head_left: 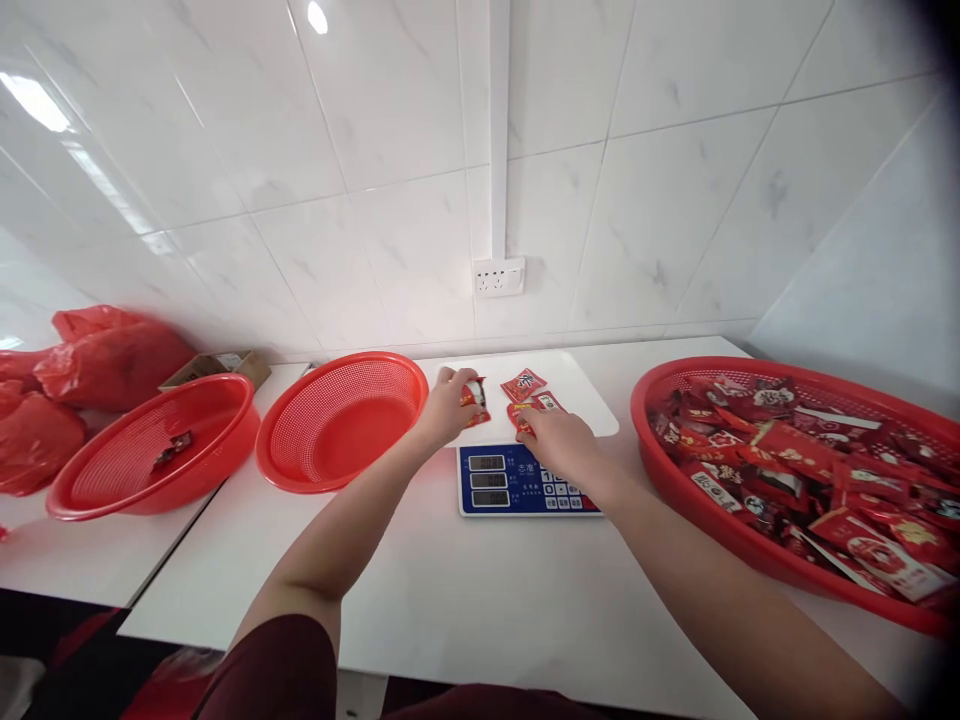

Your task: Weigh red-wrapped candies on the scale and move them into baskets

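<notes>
A white digital scale with a blue display panel stands on the table in front of me. My left hand grips a small red packet at the left of the scale's platform. Over the front of the platform, my right hand rests on another red packet. A third red packet lies flat on the platform just beyond my fingers.
An empty red basket sits left of the scale. Further left, another red basket holds one packet. A wide red basket full of red packets is at the right. Red plastic bags and a cardboard box lie at far left.
</notes>
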`<state>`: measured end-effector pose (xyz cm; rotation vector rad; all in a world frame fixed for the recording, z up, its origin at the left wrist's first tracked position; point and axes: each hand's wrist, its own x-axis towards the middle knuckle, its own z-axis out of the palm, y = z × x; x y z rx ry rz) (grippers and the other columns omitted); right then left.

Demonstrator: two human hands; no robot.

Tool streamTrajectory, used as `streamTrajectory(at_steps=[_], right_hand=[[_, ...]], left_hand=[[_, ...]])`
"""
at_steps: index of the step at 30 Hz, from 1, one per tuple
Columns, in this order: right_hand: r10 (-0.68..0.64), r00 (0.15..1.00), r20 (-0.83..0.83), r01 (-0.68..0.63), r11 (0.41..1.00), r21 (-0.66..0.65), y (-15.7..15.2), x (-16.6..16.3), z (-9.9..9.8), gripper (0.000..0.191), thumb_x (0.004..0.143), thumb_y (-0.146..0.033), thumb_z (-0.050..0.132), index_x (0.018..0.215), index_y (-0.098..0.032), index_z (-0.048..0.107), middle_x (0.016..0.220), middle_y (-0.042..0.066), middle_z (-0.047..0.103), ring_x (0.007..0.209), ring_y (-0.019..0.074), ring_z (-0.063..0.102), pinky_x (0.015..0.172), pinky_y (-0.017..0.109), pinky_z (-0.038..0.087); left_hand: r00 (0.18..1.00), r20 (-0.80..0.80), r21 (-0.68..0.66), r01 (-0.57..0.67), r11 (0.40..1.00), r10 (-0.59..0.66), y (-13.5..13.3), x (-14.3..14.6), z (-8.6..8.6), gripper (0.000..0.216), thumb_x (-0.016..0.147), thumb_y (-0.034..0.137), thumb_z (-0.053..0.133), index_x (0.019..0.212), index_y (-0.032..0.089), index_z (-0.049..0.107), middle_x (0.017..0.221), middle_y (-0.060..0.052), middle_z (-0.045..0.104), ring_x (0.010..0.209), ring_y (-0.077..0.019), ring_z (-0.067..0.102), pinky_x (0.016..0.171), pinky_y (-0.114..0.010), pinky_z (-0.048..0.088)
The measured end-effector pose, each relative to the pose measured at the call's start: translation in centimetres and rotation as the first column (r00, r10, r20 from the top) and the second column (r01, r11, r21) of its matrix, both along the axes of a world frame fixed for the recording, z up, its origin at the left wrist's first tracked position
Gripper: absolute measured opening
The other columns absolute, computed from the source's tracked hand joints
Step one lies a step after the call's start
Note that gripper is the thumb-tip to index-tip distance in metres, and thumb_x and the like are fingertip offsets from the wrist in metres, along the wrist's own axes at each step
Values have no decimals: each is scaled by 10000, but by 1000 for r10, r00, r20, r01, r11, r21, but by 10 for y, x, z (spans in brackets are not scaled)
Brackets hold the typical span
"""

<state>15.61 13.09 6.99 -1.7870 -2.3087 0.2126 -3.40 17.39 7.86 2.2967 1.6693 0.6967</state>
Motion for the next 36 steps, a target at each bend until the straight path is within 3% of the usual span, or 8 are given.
streamTrajectory(at_steps=[6, 9, 13, 16, 20, 27, 31, 36], right_hand=[[-51, 991, -126, 47, 998, -29, 6, 3, 0, 214, 841, -178, 431, 799, -208, 638, 847, 31, 686, 768, 187, 603, 565, 259, 339], [-43, 979, -199, 43, 999, -4, 11, -2, 1, 195, 849, -203, 446, 853, -213, 641, 920, 22, 690, 844, 185, 609, 625, 259, 383], [75, 936, -344, -41, 993, 107, 11, -25, 2, 172, 846, -191, 462, 826, -205, 632, 883, 16, 693, 834, 175, 615, 693, 272, 423], [287, 854, -433, -155, 937, 313, 3, -47, 1, 159, 842, -188, 481, 795, -194, 632, 835, 37, 688, 821, 189, 612, 743, 304, 437], [402, 804, -437, -230, 890, 394, 2, -53, -1, 202, 883, -233, 444, 881, -196, 643, 902, 55, 683, 890, 193, 608, 800, 319, 454], [36, 971, -236, -10, 994, 112, 43, 15, -9, 300, 809, -289, 579, 1090, -205, 640, 1180, 101, 591, 1112, 261, 520, 927, 384, 409], [11, 990, -138, -9, 1000, 16, 56, 26, -18, 286, 772, -273, 617, 1049, -221, 668, 1172, 89, 595, 1062, 256, 551, 869, 332, 431], [-24, 997, -76, 21, 999, -36, 57, 21, -21, 327, 777, -139, 543, 1086, -195, 634, 1160, 112, 584, 980, 235, 590, 802, 298, 432]], left_hand=[[937, 54, 185, -350, 918, 346, -12, -93, 14, 406, 788, 196, 583, 1184, 231, 494, 1198, -91, 431, 1005, -231, 548, 827, -353, 484], [907, 6, 216, -413, 885, 422, -18, -107, 8, 385, 773, 206, 617, 1153, 208, 548, 1284, -132, 417, 1189, -331, 427, 947, -474, 401], [984, 82, 171, -171, 970, 159, -36, -68, 1, 310, 872, 346, 511, 1155, 235, 570, 1277, -99, 493, 1220, -308, 406, 972, -476, 382], [904, 423, -83, 111, 990, -66, -47, -29, -1, 429, 909, 412, 416, 1290, 219, 450, 1157, -103, 573, 954, -205, 593, 786, -369, 517], [798, 602, -203, 160, 966, -6, -51, -22, 2, 333, 920, 332, 372, 1137, 152, 550, 978, -87, 633, 842, -160, 626, 675, -276, 540], [948, 179, 33, -275, 961, 265, -38, -104, 6, 321, 853, 303, 505, 1153, 205, 566, 1302, -121, 477, 1171, -308, 475, 928, -466, 421], [986, -93, 54, -131, 990, 136, -34, -87, 4, 385, 898, 334, 438, 1239, 169, 510, 1361, -137, 446, 1288, -323, 339, 986, -476, 366], [955, -211, -35, 207, 978, -210, -14, 3, -4, 335, 873, 322, 512, 1185, 210, 556, 1197, -50, 614, 1173, -207, 480, 970, -308, 400]])
